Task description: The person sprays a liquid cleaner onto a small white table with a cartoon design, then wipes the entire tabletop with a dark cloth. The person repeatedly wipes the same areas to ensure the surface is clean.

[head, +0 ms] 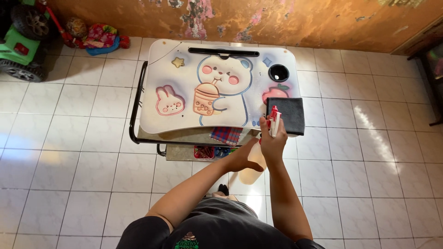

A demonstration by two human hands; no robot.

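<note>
Looking down from my head camera, I see my right hand [272, 138] wrapped around the neck of a spray bottle [256, 161], fingers closed on its red and white trigger head [274, 121]. That nozzle sits just over the near right edge of the small lap table [161, 69]. My left hand [243, 159] is cupped against the side of the bottle's pale, clear body, steadying it from the left, so both hands are together on the one bottle and clamped on it. The bottle hangs upright over the white tiled floor [69, 161], just in front of the table.

On the tabletop I see a cartoon print of a bear with a drink, a bunny and a star. A dark grey cloth [288, 113] lies folded on the right part, touching the near edge, just beyond the nozzle. Behind it sits a round black cup hole [278, 72], and a long black slot [224, 52] runs along the far edge. A checked cloth [226, 135] pokes out under the near edge. Toys [27, 41] rest by the peeling orange wall [300, 23] at far left
</note>
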